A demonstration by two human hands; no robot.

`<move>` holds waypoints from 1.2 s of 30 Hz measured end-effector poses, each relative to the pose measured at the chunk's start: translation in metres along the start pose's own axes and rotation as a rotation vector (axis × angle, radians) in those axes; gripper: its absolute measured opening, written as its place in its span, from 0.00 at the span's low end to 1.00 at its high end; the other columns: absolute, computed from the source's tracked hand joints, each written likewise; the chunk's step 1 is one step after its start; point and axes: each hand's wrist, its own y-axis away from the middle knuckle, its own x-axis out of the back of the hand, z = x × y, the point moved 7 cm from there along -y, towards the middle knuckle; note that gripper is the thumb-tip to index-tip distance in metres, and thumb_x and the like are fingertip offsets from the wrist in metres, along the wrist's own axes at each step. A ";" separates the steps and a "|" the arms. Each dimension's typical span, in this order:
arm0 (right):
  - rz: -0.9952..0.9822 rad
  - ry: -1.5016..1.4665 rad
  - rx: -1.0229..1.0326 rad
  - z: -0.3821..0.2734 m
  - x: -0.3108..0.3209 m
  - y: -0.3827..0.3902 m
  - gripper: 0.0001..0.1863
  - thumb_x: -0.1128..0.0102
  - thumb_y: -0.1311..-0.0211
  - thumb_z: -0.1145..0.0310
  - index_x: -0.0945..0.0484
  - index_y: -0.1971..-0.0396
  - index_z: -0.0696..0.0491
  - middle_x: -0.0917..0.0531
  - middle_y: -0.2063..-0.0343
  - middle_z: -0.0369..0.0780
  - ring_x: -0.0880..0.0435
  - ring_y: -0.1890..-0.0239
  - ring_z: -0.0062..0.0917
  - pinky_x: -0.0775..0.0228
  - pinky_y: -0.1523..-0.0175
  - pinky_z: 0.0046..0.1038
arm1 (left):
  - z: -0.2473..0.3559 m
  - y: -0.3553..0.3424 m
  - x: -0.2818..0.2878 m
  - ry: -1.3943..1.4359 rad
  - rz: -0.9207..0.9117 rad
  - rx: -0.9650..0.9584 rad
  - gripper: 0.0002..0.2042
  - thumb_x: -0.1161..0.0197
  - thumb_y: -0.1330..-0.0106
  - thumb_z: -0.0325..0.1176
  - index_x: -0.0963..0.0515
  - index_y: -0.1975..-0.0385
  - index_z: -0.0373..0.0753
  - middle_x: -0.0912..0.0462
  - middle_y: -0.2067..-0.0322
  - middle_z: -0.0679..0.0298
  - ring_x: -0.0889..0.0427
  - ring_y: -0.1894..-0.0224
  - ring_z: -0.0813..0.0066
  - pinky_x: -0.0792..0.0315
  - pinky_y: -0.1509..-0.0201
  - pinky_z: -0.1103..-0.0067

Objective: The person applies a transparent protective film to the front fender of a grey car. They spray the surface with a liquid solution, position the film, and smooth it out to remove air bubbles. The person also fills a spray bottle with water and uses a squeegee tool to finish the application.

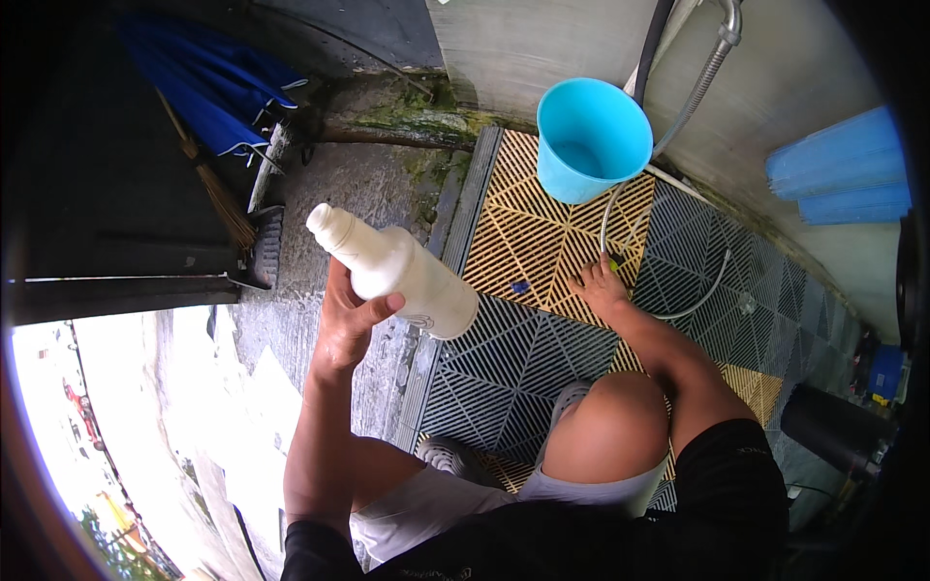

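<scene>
My left hand [351, 318] is closed around an off-white plastic bottle [412, 281]. The bottle is tilted, its uncapped neck up and to the left, its base toward the right. Lower down and to the right, my right hand [603, 290] reaches to the slatted floor tiles [523, 208] with its fingers spread. A thin pale hose [606, 221] meets its fingertips, beside a small yellow-green piece [615, 262]; whether the fingers touch either is unclear. A small dark blue piece [520, 288] lies on the tiles left of this hand.
A turquoise bucket [593, 136] stands near the wall, by a flexible metal pipe [707, 82]. At the left are a folded blue umbrella [208, 82], a straw broom [221, 198] and a dustpan [266, 247]. Blue sheeting [841, 167] hangs at right; a black cylinder [835, 426] lies below.
</scene>
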 end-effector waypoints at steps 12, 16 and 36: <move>0.354 -0.460 0.171 0.033 0.049 0.058 0.10 0.52 0.32 0.73 0.30 0.52 0.51 0.23 0.57 0.40 0.21 0.53 0.36 0.49 0.27 0.43 | 0.064 0.037 0.022 -0.207 0.028 -0.084 0.43 0.22 0.53 0.40 0.39 0.39 0.34 0.26 0.49 0.58 0.26 0.44 0.65 0.33 0.37 0.67; 0.986 -1.045 -0.278 0.104 0.199 0.154 0.19 0.41 0.40 0.72 0.32 0.49 0.55 0.23 0.60 0.43 0.20 0.63 0.39 0.23 0.57 0.35 | 0.123 0.061 0.000 -0.452 0.138 -0.157 0.41 0.24 0.50 0.38 0.41 0.39 0.34 0.28 0.48 0.55 0.26 0.45 0.64 0.33 0.38 0.67; 2.668 -1.542 -1.235 0.121 0.480 1.069 0.12 0.44 0.30 0.66 0.35 0.53 0.49 0.24 0.71 0.38 0.25 0.76 0.22 0.31 0.72 0.28 | 0.454 0.410 -0.330 -0.901 -1.374 -0.588 0.42 0.25 0.52 0.34 0.37 0.34 0.46 0.37 0.44 0.48 0.31 0.41 0.46 0.29 0.39 0.62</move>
